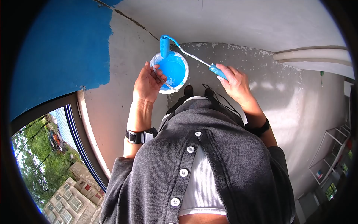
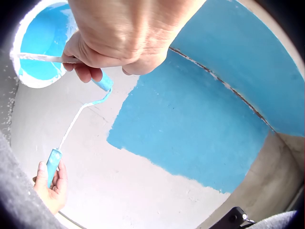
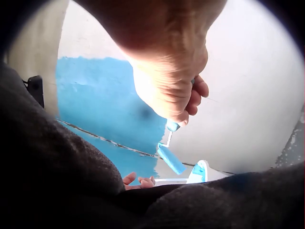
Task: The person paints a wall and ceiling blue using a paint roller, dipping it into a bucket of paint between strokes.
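Note:
My left hand [image 1: 147, 85] holds a white paint bucket [image 1: 187, 71] by its wire handle [image 1: 171, 87], fingers curled around it. Blue paint covers the inside of the bucket, and pale smears coat its rim. A small paint roller [image 1: 164, 46] is in my right hand [image 1: 237, 85], which grips its blue handle [image 1: 217, 71]. The roller's sleeve, soaked in blue, stands over the far left rim of the bucket in the head view. From the right wrist, the blue sleeve [image 3: 171, 159] shows close to the bucket, with most of the grip hidden by the hand.
Blue paint [image 1: 67, 48] covers part of the left wall, with a ragged edge against bare grey-white plaster. A dark crack [image 1: 130, 18] runs along a wall corner. A window [image 1: 56, 149] opens at lower left. A pale pipe [image 1: 313, 55] runs at right; the grey floor [image 1: 231, 59] carries white specks.

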Tool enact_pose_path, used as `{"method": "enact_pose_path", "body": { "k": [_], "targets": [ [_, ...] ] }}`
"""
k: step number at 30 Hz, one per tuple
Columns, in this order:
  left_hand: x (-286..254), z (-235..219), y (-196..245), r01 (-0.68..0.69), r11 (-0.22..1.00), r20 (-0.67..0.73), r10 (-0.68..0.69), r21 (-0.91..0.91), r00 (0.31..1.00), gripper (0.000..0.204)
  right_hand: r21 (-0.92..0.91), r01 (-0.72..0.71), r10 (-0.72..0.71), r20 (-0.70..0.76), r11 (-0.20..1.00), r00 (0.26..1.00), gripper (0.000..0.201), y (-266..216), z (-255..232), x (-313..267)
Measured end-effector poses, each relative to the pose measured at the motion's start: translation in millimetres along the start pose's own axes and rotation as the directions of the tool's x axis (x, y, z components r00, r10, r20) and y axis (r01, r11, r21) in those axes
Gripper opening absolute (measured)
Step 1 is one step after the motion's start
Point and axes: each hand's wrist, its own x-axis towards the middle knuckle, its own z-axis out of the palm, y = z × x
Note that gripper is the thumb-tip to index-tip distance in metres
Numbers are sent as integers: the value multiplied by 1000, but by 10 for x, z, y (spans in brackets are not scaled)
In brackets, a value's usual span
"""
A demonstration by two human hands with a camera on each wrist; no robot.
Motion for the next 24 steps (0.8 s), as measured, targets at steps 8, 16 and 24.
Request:
{"method": "enact_pose_path", "body": {
  "k": [8, 16, 24],
  "targets": [
    [25, 9, -4, -14, 999, -15, 13, -30, 1000, 35, 11, 0, -1, 87, 1000, 996, 34, 12, 52, -171],
    [-33, 75, 42, -64, 996, -28, 62, -58, 998, 32, 329, -156, 105, 168, 931, 980, 34, 117, 197, -236],
    [-141, 204, 94, -132, 989, -23, 131, -67, 991, 34, 526, -527, 292, 466, 668, 835, 36, 88, 36, -188]
  ]
}}
